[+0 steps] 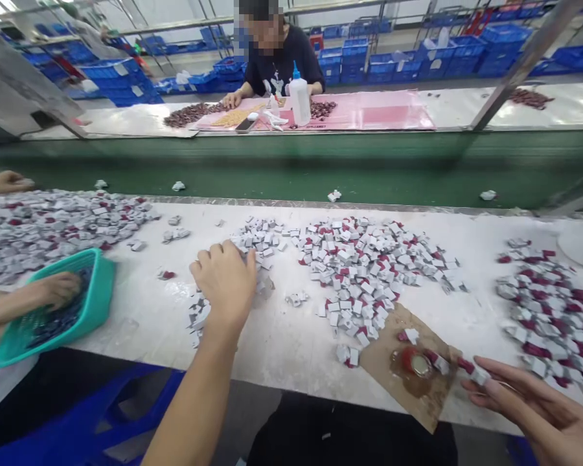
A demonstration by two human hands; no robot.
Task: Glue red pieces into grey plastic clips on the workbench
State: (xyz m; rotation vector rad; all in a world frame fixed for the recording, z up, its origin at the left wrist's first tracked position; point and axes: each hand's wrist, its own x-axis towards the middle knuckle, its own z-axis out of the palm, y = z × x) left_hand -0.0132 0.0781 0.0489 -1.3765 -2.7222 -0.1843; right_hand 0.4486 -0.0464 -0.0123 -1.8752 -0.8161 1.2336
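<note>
My left hand (225,278), back upward, rests on small grey-white pieces (260,236) left of the central pile, fingers bent and their tips hidden. Low on the right, my right hand (529,401) pinches a white and dark red piece (479,373) between thumb and fingers. Just left of it lies a brown cardboard sheet (430,404) with a wet stain, a small round red container (420,366) and a few loose pieces. A large pile of white and red pieces (357,272) spreads behind the cardboard.
More red and white pieces (554,310) lie at the right. Another person's hand reaches into a teal basket (107,285) at the left, beside a big pile (53,223). Beyond a green belt (252,171), a person (284,65) sits near a white bottle (300,100).
</note>
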